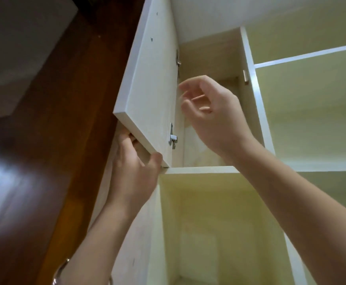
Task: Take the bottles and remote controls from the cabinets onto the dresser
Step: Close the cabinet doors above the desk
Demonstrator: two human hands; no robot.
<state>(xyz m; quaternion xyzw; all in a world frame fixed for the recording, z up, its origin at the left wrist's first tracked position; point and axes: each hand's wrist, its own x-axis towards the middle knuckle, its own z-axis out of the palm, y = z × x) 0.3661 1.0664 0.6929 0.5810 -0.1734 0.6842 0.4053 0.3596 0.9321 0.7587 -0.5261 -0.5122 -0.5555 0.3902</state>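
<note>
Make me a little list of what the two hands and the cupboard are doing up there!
left hand: gripping the bottom edge of the cabinet door
cabinet door: swung open to the left, hinges showing
right hand: open, fingers curled, reaching into the upper compartment, holding nothing
upper compartment: no bottle or remote control visible from this low angle
lower compartment: open front, looks bare
open shelves: to the right, nothing seen on them

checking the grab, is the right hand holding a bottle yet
No, the right hand is empty, fingers spread and curled inside the upper cabinet compartment, while the left hand grips the open cabinet door.
</note>
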